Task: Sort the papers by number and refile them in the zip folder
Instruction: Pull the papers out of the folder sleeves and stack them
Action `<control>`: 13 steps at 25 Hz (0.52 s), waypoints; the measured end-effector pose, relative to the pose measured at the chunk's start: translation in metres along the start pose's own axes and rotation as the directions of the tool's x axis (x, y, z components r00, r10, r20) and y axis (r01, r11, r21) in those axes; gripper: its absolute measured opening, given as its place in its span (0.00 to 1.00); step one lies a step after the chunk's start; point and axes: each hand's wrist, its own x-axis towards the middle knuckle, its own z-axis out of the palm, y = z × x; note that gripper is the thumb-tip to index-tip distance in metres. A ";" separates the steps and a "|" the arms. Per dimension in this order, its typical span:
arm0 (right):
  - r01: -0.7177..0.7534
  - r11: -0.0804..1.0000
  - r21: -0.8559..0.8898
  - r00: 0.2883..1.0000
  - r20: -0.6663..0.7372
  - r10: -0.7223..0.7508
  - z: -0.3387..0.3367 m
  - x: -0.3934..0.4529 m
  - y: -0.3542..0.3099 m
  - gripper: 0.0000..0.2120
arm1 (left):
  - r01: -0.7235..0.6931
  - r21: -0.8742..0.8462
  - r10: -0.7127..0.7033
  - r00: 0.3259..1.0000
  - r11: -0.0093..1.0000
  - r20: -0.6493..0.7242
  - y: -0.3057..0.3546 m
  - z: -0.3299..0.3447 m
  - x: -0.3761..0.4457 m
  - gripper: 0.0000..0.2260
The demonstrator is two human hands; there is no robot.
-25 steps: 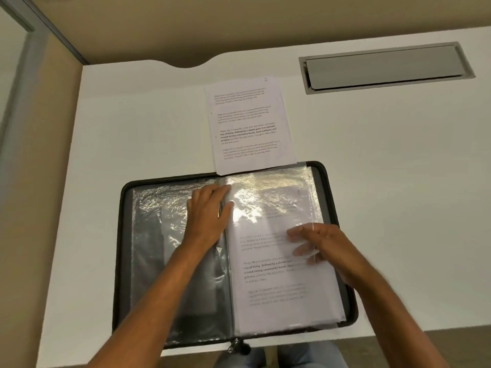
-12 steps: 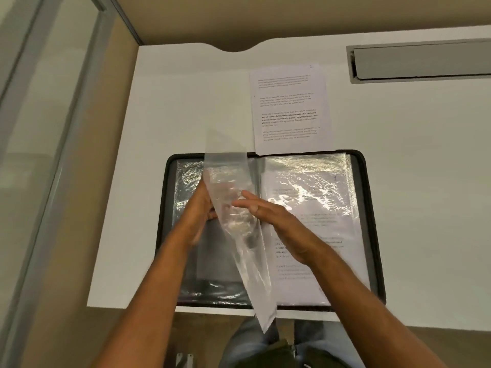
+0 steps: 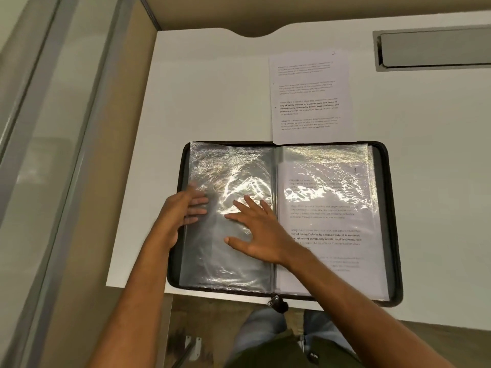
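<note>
Open zip folder on a white desk, both hands flat on its left page.

The desk (image 3: 212, 102) fills the middle and right of the frame. The zip folder (image 3: 393, 208) lies open at lower centre, its near edge past the desk's front edge. A loose printed sheet (image 3: 309, 96) lies just above it, touching its top edge. Another printed page (image 3: 329, 224) sits under plastic on the right side. The right hand (image 3: 255, 229) presses, fingers spread, on the empty left sleeve (image 3: 228, 166); the left hand (image 3: 183, 211), blurred, rests straight-fingered on that sleeve's left edge.

White desk (image 3: 212, 102); metal cable hatch (image 3: 435, 49) far right; glass partition (image 3: 53, 128) left.
</note>
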 end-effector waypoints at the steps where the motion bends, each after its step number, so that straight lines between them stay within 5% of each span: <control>1: 0.027 1.000 -0.013 0.999 -0.024 -0.027 -0.001 -0.001 0.004 0.29 | -0.024 0.025 0.026 0.997 0.999 -0.075 -0.003 0.005 0.001 0.19; 4: 0.087 0.996 -0.005 0.980 -0.178 -0.086 -0.016 -0.007 0.022 0.26 | -0.082 0.098 0.105 0.959 0.992 -0.264 -0.013 0.015 0.011 0.10; 8: -0.085 0.993 -0.077 0.899 -0.435 0.043 -0.057 -0.023 0.071 0.28 | -0.082 0.461 0.292 0.866 0.883 -0.405 -0.017 0.031 0.010 0.03; 11: -0.219 0.976 -0.010 0.804 -0.569 0.175 -0.087 -0.043 0.118 0.30 | -0.054 0.665 0.472 0.747 0.745 -0.468 -0.020 0.053 0.007 0.21; 13: -0.309 0.951 -0.020 0.759 -0.607 0.234 -0.104 -0.052 0.140 0.34 | -0.146 0.732 0.558 0.749 0.665 -0.358 -0.017 0.074 0.008 0.22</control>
